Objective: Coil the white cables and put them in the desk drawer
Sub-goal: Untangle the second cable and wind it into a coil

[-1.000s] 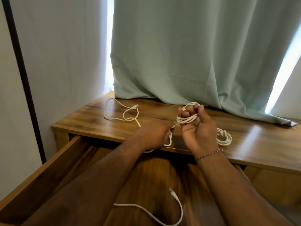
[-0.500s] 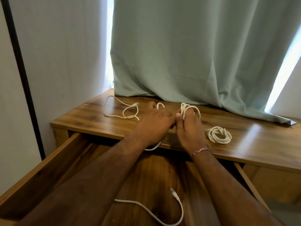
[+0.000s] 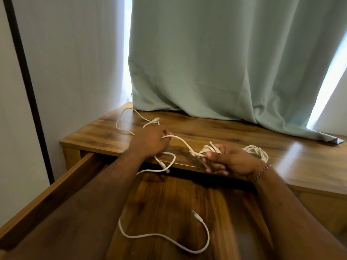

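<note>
Right hand (image 3: 231, 160) clenches a partly wound white cable (image 3: 180, 142); left hand (image 3: 150, 142) grips its free length.

A pale green curtain (image 3: 234, 62) hangs behind the desk, its hem bunched on the back edge of the top, with one corner trailing out toward the right end. Bright daylight shows in narrow gaps on either side of it. A white wall (image 3: 75, 62) stands at left, crossed by a slanting black strip (image 3: 28, 87).

Both hands over worktop (image 3: 234, 134) edge: left hand (image 3: 150, 142) grips white cable (image 3: 180, 142); right hand (image 3: 230, 162) clutches its coil (image 3: 205, 150). Open drawer (image 3: 178, 199) at 6 o'clock.
</note>
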`<state>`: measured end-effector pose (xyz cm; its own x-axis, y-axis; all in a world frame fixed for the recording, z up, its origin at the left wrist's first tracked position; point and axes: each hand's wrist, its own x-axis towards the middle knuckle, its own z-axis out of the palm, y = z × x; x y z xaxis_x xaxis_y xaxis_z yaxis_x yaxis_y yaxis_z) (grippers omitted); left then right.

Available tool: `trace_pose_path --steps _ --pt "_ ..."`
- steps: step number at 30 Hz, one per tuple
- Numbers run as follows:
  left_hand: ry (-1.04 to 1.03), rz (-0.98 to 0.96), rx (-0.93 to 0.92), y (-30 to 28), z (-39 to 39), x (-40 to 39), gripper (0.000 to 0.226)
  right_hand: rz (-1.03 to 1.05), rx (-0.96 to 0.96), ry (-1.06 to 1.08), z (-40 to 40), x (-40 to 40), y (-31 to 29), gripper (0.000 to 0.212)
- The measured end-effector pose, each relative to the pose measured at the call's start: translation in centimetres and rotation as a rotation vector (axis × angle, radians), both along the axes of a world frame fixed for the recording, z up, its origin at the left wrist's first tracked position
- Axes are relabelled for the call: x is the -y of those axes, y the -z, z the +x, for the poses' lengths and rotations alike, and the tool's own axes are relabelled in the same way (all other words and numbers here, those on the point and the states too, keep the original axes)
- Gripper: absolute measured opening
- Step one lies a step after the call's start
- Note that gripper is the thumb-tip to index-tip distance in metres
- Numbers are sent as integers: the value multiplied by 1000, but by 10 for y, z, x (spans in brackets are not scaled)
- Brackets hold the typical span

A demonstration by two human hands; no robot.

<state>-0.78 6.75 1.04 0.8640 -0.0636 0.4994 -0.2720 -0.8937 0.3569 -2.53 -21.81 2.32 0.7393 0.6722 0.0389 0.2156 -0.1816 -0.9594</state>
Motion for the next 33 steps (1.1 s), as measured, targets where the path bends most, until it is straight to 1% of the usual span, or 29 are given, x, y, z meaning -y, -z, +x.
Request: trace_pose_path --steps 1,3,5,6,8,9,10,11,13,15,17,19,21,22,24,25,26,28,30,31,32,33 --pt "-36 1 -23 0 1 -3 17 22 35 69 2 0 2 28" --pt "-60 -40 7 -2 1 -8 16 116 92 266 5 2 7 29" --pt "-24 -122 19 -1 0 -13 19 300 52 494 11 5 13 23" --pt "26 -151 -20 -1 0 -15 24 399 6 610 15 8 14 20" --pt "159 -178 -173 3 1 -22 31 595 -102 804 19 15 11 19" --pt "224 -184 -259 2 1 -27 31 679 -144 861 21 19 9 21" --pt "288 -180 -336 0 1 -33 28 712 -163 901 21 21 7 23" --pt "336 -154 -397 -4 1 -38 25 703 -161 923 22 23 7 25" --pt "354 -45 -466 -12 1 -47 32 652 -136 922 22 21 8 26" --pt "318 40 -469 -15 2 -50 34 595 -101 879 20 11 9 22" --pt "220 115 -367 -15 4 -49 23 485 -55 825 14 -5 8 18" --pt "83 239 -248 -16 5 -42 11 415 -21 776 7 -20 8 23" --pt "12 310 -185 -18 4 -31 13 362 16 764 3 -31 7 25" --pt "-5 295 -166 -18 6 -26 15 343 32 766 1 -35 7 25" --pt "-59 192 -141 -20 11 -16 19 332 48 786 0 -41 6 22" --pt "-87 85 -125 -23 15 -11 20 343 49 807 -2 -43 5 21" --pt "-114 -74 -120 -28 20 -6 22 372 54 835 -1 -44 6 20" --pt "-213 -479 -117 -47 38 2 22 499 102 935 3 -42 7 15" --pt "-323 -1062 -112 -68 58 2 18 587 246 1121 7 -36 8 16" --pt "-356 -1286 -113 -77 69 -2 18 598 315 1215 9 -31 7 19" --pt "-355 -1324 -147 -84 81 -6 22 599 359 1274 12 -27 5 19" --pt "-338 -1218 -170 -86 93 -7 30 585 388 1299 13 -24 3 17"
